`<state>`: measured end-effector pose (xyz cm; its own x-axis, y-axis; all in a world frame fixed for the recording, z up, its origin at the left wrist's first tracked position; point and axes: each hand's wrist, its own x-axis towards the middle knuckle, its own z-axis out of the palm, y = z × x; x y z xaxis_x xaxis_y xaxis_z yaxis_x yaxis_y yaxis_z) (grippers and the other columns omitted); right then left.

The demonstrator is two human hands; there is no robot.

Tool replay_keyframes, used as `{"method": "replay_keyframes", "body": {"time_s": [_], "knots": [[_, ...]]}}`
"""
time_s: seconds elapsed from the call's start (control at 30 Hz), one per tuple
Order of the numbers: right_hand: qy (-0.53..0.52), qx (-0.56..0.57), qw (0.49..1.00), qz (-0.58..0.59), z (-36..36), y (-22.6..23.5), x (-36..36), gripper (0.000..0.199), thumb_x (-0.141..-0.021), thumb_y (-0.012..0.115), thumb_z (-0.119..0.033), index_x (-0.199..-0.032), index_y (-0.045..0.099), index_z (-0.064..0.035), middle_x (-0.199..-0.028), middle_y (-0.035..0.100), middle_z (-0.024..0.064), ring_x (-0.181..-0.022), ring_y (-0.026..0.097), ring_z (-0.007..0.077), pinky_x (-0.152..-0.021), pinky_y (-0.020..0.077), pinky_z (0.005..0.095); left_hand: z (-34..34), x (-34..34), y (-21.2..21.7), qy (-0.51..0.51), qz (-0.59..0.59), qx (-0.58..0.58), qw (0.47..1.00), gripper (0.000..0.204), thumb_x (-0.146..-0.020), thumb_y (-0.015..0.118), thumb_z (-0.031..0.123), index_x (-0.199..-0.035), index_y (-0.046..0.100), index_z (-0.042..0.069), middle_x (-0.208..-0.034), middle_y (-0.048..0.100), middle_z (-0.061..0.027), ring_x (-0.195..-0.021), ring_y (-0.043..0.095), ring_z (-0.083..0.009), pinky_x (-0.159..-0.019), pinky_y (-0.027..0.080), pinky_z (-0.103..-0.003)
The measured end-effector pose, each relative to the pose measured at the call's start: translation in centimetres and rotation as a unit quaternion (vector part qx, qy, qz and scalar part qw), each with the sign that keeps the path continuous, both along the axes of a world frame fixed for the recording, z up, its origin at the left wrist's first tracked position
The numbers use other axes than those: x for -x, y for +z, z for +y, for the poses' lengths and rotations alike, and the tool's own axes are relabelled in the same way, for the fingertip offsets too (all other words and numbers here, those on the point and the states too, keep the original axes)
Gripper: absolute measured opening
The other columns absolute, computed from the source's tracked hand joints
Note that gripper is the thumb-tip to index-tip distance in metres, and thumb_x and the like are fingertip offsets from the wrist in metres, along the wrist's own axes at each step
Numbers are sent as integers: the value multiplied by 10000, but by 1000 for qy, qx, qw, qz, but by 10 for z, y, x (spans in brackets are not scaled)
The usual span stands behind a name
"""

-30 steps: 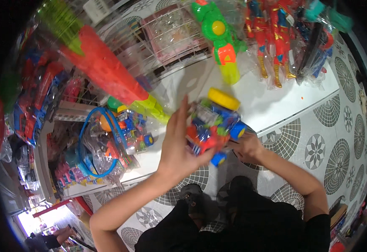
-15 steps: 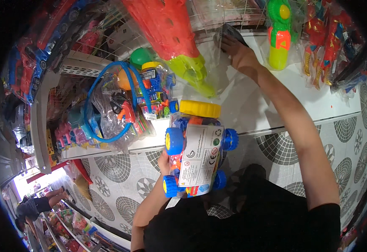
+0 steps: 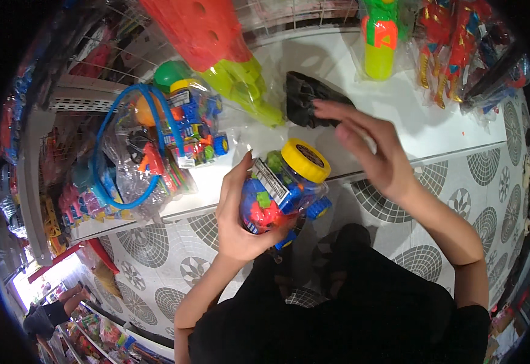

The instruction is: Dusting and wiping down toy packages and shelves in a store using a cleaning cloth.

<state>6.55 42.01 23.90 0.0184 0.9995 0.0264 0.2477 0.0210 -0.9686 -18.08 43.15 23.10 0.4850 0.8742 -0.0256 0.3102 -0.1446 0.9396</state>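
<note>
My left hand (image 3: 243,233) is wrapped round a clear car-shaped jar (image 3: 263,205) with a yellow screw lid and blue wheels. Colourful plastic pieces show through its wall. The lid points up and to the right, over the shelf's front edge. My right hand (image 3: 374,148) is open, fingers stretched out, by a crumpled black cloth (image 3: 304,100) on the white shelf. Its fingertips overlap the cloth in view; whether they touch it I cannot tell. A similar yellow-lidded jar (image 3: 195,112) stands to the left on the shelf.
Bagged toys surround the white shelf (image 3: 435,130): a red and lime toy (image 3: 216,48), a green and orange water gun (image 3: 379,45), red figures (image 3: 447,48) and a blue hose (image 3: 98,155). Patterned floor tiles (image 3: 143,242) lie below. Another person (image 3: 46,318) bends at far left.
The jar has turned from its printed white label to its clear side, lid tilted right. The black cloth has come nearer along the shelf, and my right hand has drawn back from it.
</note>
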Motion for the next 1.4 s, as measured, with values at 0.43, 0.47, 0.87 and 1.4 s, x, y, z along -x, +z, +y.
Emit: {"method": "replay_keyframes", "body": {"time_s": [0.43, 0.47, 0.87, 1.4], "knots": [[81, -135, 964, -216, -26, 9, 16, 279, -818, 538, -235, -953, 581, 6, -748, 613, 142, -595, 580, 312, -555, 463, 339, -31, -2, 15, -63, 3, -77, 995, 911, -507, 836, 134, -1293, 429, -82, -1214, 508, -240, -1072, 552, -330, -926, 431, -368], [108, -151, 958, -220, -27, 13, 16, 289, -795, 548, -237, -944, 580, 8, -748, 613, 138, -596, 579, 311, -552, 464, 346, -34, 2, 7, -63, -50, -7, 997, 928, -513, 836, 148, -1305, 414, -86, -1203, 520, -233, -1083, 548, -311, -937, 423, -359], [258, -85, 962, -14, -21, 64, -14, 768, -536, 833, -251, -1194, 524, -7, -1154, 572, 139, -1060, 582, 254, -861, 498, 337, -40, 42, -58, -23, -337, 516, 788, 1087, -426, 719, 274, -1354, 308, -116, -1291, 481, -217, -1173, 511, -296, -1034, 377, -375], [77, 254, 871, 414, -9, -48, -49, 551, -962, 335, -367, -1313, 365, 56, -1230, 524, 266, -1001, 623, 355, -850, 539, 396, -17, 24, -13, -67, -288, 426, 855, 1152, -437, 774, 320, -1367, 265, -128, -1254, 502, -215, -1138, 541, -266, -1016, 389, -344]]}}
